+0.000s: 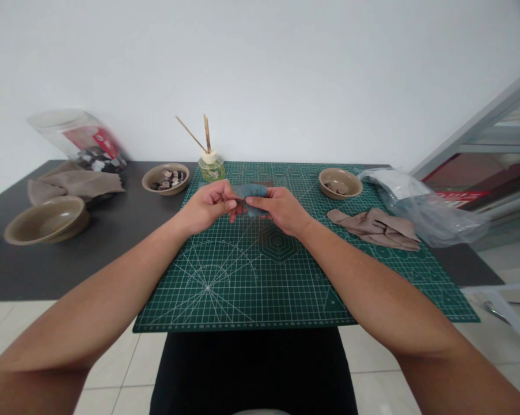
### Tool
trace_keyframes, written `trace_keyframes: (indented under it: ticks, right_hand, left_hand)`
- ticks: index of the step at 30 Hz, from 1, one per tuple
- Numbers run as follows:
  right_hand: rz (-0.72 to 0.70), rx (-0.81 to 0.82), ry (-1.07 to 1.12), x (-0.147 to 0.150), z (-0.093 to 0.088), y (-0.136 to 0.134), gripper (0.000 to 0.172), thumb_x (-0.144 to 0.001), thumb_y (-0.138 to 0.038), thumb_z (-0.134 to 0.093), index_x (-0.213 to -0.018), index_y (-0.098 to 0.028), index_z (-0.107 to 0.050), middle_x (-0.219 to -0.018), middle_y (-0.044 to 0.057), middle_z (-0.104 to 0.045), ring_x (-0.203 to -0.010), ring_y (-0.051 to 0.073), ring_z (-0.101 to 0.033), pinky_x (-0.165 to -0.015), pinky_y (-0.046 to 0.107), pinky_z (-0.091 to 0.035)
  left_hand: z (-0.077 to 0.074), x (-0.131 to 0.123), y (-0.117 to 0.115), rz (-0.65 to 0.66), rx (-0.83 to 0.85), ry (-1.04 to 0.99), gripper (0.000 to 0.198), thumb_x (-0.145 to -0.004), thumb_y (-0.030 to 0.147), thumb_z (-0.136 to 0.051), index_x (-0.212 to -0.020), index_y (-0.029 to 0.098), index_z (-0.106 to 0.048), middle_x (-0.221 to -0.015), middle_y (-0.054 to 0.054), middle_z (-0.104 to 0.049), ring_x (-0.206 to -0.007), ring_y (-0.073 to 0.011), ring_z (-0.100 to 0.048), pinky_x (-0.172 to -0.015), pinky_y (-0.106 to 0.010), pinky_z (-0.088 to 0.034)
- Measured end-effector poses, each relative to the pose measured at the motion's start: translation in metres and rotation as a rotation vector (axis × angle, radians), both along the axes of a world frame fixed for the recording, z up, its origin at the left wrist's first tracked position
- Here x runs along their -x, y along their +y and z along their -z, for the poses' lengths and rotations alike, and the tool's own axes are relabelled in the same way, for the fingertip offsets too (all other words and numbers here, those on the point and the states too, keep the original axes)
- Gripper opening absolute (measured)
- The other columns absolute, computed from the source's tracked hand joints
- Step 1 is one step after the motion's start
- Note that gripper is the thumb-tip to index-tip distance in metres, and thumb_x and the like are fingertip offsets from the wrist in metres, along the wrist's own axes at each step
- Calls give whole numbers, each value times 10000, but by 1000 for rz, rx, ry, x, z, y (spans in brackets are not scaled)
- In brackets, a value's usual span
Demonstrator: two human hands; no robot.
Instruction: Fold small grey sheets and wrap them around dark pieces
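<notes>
1. Head view, the hands: the left hand (208, 204) and the right hand (281, 210) meet over the far half of the mat (242, 276). Both are closed in a pinch on a small blue-grey sheet (251, 191).
2. The sheet sits between the two hands, raised just off the mat, with thumbs on top and fingers curled below. Gripping it from both ends probably keeps it flat and steady. Something reddish shows under the fingers, but I cannot tell what it is.
3. Both forearms reach straight out from the body, so the sheet is centred in front of the person, where it is easiest to see.
4. Behind the hands stands a diffuser (211, 166) with sticks, at the mat's far edge.
5. To the left, on the table (91, 259), are a bowl of pieces (165, 178), an empty bowl (48, 219), a left cloth (76, 183) and a tilted jar (80, 141). All are well apart from the hands but seem within reach.
6. To the right, on the mat, lie a right bowl (340, 183), a folded cloth (378, 227) and a plastic bag (419, 207) at the corner. Supplies seem set to the sides, leaving the middle for the hands.
</notes>
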State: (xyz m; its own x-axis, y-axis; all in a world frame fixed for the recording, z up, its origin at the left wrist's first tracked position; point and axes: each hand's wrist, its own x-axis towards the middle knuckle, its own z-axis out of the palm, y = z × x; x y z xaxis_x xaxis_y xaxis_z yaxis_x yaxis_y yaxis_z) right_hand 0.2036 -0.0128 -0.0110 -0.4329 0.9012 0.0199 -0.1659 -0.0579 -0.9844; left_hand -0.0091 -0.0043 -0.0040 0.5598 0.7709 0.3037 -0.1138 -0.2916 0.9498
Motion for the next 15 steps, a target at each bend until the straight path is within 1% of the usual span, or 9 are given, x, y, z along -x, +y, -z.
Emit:
trace_keyframes:
  ticks: [2,4,6,7,9,11,15]
  right_hand:
    - [11,11,12,0,1,0,328,-708,-463,-856,-841,-177,-763,-779,19,-741,-661,113,-589,-610,255,-409]
    - [16,29,33,1,2,1,362,-697,-486,-868,-864,-181,-766,-800,27,-751,-678,121,-606,-607,254,-415]
    - [13,50,65,1,2,1,398,-670,-502,-890,-877,-184,-769,-819,34,-763,-722,138,-639,-643,261,-453]
    - [12,59,80,1,2,1,408,-655,-501,-901,-877,-184,-771,-822,34,-766,-743,144,-653,-670,267,-474]
    - [20,76,102,2,3,2,411,-635,-486,-918,-870,-181,-773,-806,27,-763,-745,143,-658,-703,270,-496]
    - [30,93,121,2,4,2,404,-624,-458,-930,-871,-178,-776,-786,15,-757,-724,131,-651,-705,261,-500]
    - [8,108,144,4,4,2,382,-636,-445,-922,-863,-177,-773,-765,12,-752,-745,140,-671,-731,265,-524]
  left_hand:
    - [1,0,1,3,9,-16,347,-863,409,-813,-832,176,-558,-765,-26,-739,-595,-128,-679,-557,-244,-566]
    - [2,-1,2,1,10,-21,341,-862,423,-810,-931,184,-576,-782,-23,-746,-611,-141,-694,-571,-261,-579]
    - [2,-2,2,-23,-14,10,368,-881,447,-783,-1045,190,-576,-788,-17,-748,-619,-150,-709,-586,-272,-590]
    - [3,-2,2,-44,-38,44,368,-899,456,-759,-1072,190,-572,-785,-14,-746,-619,-151,-712,-591,-273,-592]
    - [3,-3,2,-105,-94,136,320,-940,460,-697,-1052,186,-575,-775,-10,-736,-619,-149,-717,-599,-273,-594]
    - [3,-4,0,-172,-139,216,279,-961,451,-651,-1015,187,-579,-766,-8,-730,-622,-152,-719,-604,-280,-595]
    - [3,-4,-3,-253,-175,319,240,-948,430,-634,-964,197,-580,-741,-3,-731,-632,-160,-720,-604,-280,-579]
